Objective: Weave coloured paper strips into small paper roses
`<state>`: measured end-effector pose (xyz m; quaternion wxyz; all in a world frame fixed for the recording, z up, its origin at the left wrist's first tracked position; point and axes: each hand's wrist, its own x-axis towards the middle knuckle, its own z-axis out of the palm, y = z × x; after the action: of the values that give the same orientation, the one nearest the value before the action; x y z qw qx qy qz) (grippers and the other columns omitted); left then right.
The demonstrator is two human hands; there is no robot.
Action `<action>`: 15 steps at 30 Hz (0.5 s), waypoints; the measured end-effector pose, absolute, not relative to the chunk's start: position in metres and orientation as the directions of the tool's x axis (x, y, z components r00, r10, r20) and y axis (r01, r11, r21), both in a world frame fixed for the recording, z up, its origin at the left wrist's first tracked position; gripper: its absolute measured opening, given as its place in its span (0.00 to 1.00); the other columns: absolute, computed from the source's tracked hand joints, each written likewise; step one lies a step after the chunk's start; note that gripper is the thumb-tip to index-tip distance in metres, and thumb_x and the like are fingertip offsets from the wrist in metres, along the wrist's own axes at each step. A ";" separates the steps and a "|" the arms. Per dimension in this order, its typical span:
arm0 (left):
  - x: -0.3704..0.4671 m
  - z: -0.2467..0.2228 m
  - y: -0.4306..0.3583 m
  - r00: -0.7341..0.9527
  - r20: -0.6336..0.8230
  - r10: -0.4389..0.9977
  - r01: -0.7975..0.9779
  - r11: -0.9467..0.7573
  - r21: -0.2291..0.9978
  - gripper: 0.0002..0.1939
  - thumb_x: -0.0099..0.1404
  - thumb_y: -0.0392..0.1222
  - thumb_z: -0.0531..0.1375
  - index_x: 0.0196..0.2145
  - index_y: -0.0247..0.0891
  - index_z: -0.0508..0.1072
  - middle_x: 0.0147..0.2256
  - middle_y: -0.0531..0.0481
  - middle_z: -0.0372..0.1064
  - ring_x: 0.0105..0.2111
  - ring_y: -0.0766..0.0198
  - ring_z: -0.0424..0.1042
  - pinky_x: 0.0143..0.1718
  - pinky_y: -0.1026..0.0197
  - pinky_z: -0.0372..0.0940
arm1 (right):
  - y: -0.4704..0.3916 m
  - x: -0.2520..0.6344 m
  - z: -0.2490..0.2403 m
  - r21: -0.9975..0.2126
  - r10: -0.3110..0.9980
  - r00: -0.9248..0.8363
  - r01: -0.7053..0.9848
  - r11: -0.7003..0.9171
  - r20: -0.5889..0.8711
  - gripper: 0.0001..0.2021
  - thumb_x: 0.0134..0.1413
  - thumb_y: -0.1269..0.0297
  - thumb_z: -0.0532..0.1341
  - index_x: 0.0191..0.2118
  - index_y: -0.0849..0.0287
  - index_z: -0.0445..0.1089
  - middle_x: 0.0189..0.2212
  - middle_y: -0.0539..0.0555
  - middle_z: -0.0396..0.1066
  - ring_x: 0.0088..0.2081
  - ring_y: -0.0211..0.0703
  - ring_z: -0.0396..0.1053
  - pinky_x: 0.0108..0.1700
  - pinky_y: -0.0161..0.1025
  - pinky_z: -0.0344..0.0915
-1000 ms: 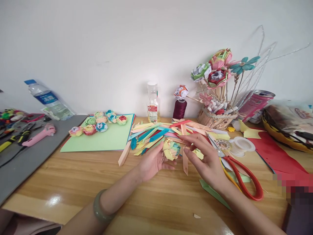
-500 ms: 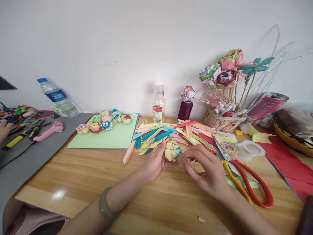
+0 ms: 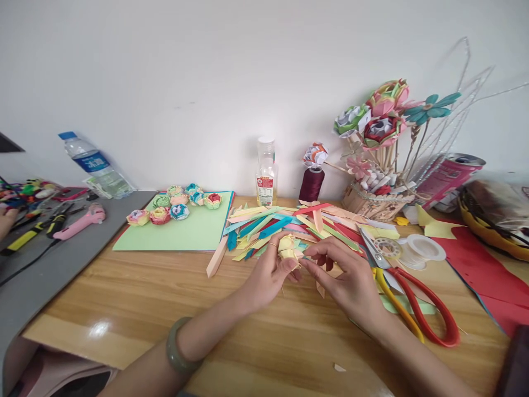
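A small folded-paper flower, yellow with some green and peach, is gripped in my left hand, thumb across its front. At the flower's right edge the thumb and forefinger of my right hand are pinched together. What lies between those fingertips is too small to make out. A peach paper tip shows just below the right fingers. A thin thread end hangs under the left hand. Behind both hands lies a pile of folded paper strips in many colours.
Scissors, tape and a white spool lie at right. Finished paper flowers sit on green paper at left. A glue-like bottle, purple thread and flower basket line the wall. Another person's hand shows far left.
My left hand has turned the flower, showing more yellow, and its thumb has moved onto the front. My right fingers have shifted left against the flower. A peach paper tip now shows below them.
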<state>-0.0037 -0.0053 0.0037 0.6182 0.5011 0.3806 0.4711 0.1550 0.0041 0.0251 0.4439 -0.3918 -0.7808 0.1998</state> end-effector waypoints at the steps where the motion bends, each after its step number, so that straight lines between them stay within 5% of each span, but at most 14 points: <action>1: -0.004 0.004 -0.006 0.245 0.018 0.969 -0.173 0.025 0.985 0.24 0.57 0.53 0.56 0.49 0.44 0.58 0.36 0.50 0.67 0.26 0.65 0.67 0.29 0.62 0.64 | 0.004 0.154 0.026 -0.680 0.799 -0.300 0.419 0.601 0.521 0.03 0.52 0.65 0.59 0.31 0.59 0.67 0.25 0.52 0.67 0.25 0.37 0.63 0.25 0.34 0.62; 9: -0.004 0.002 -0.009 0.191 0.052 0.980 -0.071 -0.039 0.997 0.21 0.59 0.53 0.53 0.47 0.42 0.59 0.31 0.50 0.65 0.24 0.64 0.64 0.28 0.62 0.60 | 0.004 0.153 0.031 -0.910 0.902 -0.335 0.215 0.355 0.273 0.09 0.52 0.59 0.59 0.28 0.60 0.69 0.23 0.50 0.68 0.23 0.36 0.64 0.23 0.33 0.62; 15: -0.009 -0.001 -0.010 0.116 0.157 0.981 0.080 -0.167 0.983 0.23 0.58 0.50 0.56 0.49 0.42 0.59 0.32 0.49 0.65 0.29 0.61 0.63 0.34 0.60 0.56 | 0.007 0.152 0.031 -0.972 0.942 -0.315 0.161 0.174 0.116 0.10 0.47 0.57 0.62 0.28 0.60 0.69 0.23 0.50 0.69 0.18 0.33 0.60 0.16 0.30 0.57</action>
<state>-0.0085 -0.0105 -0.0008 0.4614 0.5876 0.4511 0.4882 0.1520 0.0066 0.0307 0.4039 -0.4234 -0.6510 0.4836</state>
